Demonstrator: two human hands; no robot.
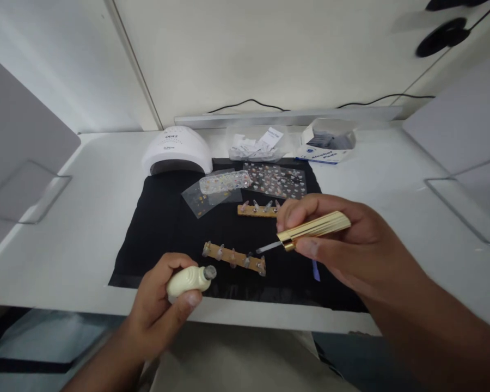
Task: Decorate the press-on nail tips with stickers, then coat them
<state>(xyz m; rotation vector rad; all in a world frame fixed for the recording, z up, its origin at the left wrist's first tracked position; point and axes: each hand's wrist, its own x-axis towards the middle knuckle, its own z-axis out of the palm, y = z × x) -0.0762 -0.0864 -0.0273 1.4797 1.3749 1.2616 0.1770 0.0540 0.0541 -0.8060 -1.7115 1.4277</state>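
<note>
A cream polish bottle (188,281) with its neck uncapped is wrapped in the fingers of my left hand (163,305). Between the thumb and fingers of my right hand (343,234) is a gold brush cap (316,228), its brush pointing left and down. The brush tip is close to the right part of a wooden strip (233,257) that bears several nail tips; whether it touches one is unclear. Behind it lies a second strip (261,210) with nail tips, its right end hidden by my right hand. Both strips rest on a black mat (163,218).
A white nail lamp (177,148) stands at the back left. Sticker sheets (277,179) lie on the mat's back part. Behind are a clear tray with packets (257,146) and an alcohol pads box (325,142). A purple tool (316,271) lies below my right hand.
</note>
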